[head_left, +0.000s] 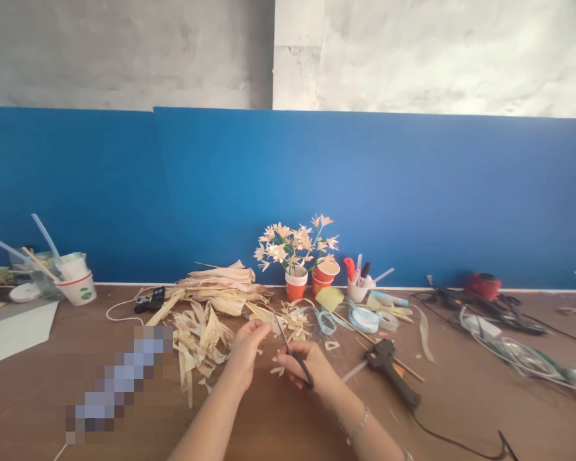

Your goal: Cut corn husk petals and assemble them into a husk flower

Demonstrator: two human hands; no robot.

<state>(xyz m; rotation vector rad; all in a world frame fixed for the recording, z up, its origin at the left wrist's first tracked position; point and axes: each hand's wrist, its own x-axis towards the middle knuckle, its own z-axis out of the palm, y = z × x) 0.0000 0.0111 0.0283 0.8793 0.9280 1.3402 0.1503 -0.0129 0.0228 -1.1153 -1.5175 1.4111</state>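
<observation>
My right hand (304, 365) grips a pair of scissors (284, 336) by the dark handles, its blades pointing up and away from me. A small pale petal-like piece (277, 369) shows at the fingertips of that hand. My left hand (248, 346) is closed in a pinch, left of the blades; whatever lies between its fingers is too small to make out. Beyond the hands lie dried corn husks (201, 339) and pale cut flower pieces (296, 326). Husk flowers on green stems (288, 243) stand in paper cups (296, 288).
A black glue gun (392, 374) with a trailing cord lies at right. Rolls of tape (363, 318) and a cup of pens (358, 291) sit behind it. Tangled cables (509, 349) spread farther right. At far left stands a white cup (78, 288). A blue partition (211, 186) closes the back.
</observation>
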